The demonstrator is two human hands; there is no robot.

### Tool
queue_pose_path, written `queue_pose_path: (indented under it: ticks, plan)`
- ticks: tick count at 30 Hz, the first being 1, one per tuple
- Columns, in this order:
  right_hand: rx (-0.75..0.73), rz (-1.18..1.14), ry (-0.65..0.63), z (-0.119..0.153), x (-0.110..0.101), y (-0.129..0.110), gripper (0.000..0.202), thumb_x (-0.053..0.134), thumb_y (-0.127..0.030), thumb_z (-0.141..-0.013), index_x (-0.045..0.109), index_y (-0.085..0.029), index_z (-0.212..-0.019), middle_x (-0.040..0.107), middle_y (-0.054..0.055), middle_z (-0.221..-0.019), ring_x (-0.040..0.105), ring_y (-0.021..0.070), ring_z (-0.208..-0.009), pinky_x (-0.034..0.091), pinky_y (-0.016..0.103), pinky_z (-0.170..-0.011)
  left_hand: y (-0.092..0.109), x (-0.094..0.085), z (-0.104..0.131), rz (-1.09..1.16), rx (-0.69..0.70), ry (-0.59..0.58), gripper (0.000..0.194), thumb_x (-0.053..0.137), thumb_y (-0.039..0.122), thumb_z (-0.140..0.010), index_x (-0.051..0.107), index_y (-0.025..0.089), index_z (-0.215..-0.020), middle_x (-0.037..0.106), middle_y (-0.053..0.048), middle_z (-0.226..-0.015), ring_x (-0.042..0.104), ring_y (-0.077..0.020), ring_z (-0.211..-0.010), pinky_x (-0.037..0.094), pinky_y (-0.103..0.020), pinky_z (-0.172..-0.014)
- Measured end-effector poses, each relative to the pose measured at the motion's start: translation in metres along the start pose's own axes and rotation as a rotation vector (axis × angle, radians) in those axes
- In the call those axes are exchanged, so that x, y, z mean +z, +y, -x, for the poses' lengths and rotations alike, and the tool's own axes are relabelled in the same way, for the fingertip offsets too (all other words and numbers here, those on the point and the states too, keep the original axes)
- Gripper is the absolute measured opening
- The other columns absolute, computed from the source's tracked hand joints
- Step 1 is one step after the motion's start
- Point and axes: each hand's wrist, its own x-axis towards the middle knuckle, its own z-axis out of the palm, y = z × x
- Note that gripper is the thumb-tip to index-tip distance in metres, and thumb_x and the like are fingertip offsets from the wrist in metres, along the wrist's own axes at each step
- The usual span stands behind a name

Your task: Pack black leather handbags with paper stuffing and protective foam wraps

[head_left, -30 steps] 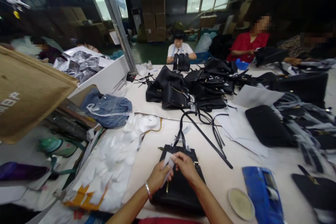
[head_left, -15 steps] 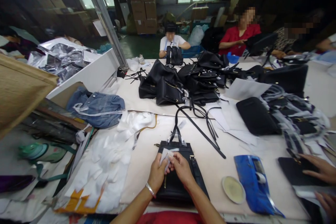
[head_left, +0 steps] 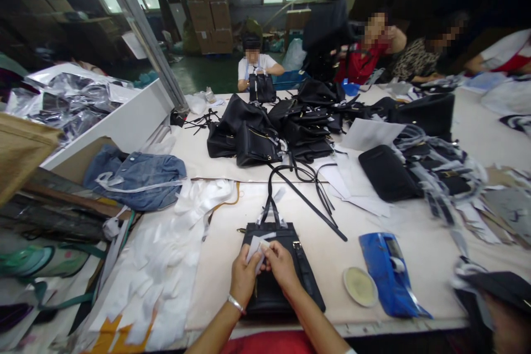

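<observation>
A black handbag [head_left: 269, 298] lies on the pale table at the near middle, its handles pointing away from me. Over its upper part, my left hand [head_left: 244, 275] pinches a small white paper piece [head_left: 254, 249]. Close beside it, my right hand [head_left: 280, 265] has thumb and fingers pressed together on the same paper's edge. The fingertips of both hands nearly meet. A silver bracelet circles my left wrist. Long black straps [head_left: 307, 199] lie beyond the bag.
Black bags [head_left: 257, 133] are heaped farther back. White strips [head_left: 153, 265] and a denim bag [head_left: 136, 177] lie left. A round dish [head_left: 360, 286] and a blue tape dispenser [head_left: 388, 274] stand right. Several people sit around the table.
The view has shifted to the right. My hands stay over the bag with the white paper. The person in red has raised a black bag, and the neighbouring person's hands at right have moved.
</observation>
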Motion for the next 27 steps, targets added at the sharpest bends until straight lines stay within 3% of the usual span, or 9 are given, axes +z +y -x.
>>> queue_pose_path:
  ticks: [6,12,19,22,27]
  plan:
    - [0.029,-0.068,0.066,-0.001,0.002,0.009,0.032,0.053,-0.048,-0.079,0.048,-0.019,-0.067,0.05,-0.006,-0.05,0.054,0.0117,-0.044,0.042,0.022,-0.047,-0.006,0.003,-0.004,-0.042,0.036,-0.022,0.029,0.057,0.044,-0.077,0.052,0.016,-0.083,0.058,0.002,-0.066,0.056,-0.0109,-0.051,0.045,-0.021,-0.048]
    - [0.076,-0.083,0.165,-0.001,0.007,0.015,0.032,0.056,-0.044,-0.077,0.046,-0.018,-0.062,0.051,-0.005,-0.047,0.047,0.0081,-0.039,0.037,0.019,-0.043,-0.007,0.004,0.003,-0.368,0.245,0.063,0.023,0.048,0.04,-0.084,0.057,0.02,-0.091,0.064,-0.002,-0.077,0.059,-0.0165,-0.069,0.045,-0.025,-0.064]
    - [0.291,-0.281,0.154,-0.007,0.006,0.024,0.027,0.06,-0.038,-0.066,0.047,-0.017,-0.057,0.049,-0.006,-0.044,0.043,0.0063,-0.034,0.035,0.018,-0.037,-0.019,-0.003,0.004,-0.676,0.489,-0.12,0.023,0.035,0.026,-0.091,0.057,0.02,-0.096,0.063,-0.006,-0.09,0.06,-0.018,-0.086,0.047,-0.027,-0.075]
    - [0.323,-0.318,0.143,-0.008,0.006,0.026,0.029,0.062,-0.041,-0.064,0.048,-0.016,-0.059,0.048,-0.006,-0.044,0.044,0.0064,-0.036,0.041,0.02,-0.04,-0.024,-0.006,0.002,-0.798,0.602,-0.158,0.028,0.033,0.02,-0.091,0.054,0.019,-0.109,0.061,-0.009,-0.1,0.058,-0.0184,-0.093,0.048,-0.03,-0.08]
    - [0.285,-0.33,0.117,-0.003,0.002,0.02,0.038,0.061,-0.052,-0.069,0.053,-0.015,-0.066,0.052,-0.003,-0.051,0.048,0.0078,-0.043,0.047,0.023,-0.048,-0.026,-0.008,0.0,-0.922,0.633,-0.215,0.033,0.03,0.017,-0.091,0.049,0.017,-0.118,0.059,-0.011,-0.1,0.059,-0.0189,-0.089,0.051,-0.031,-0.076]
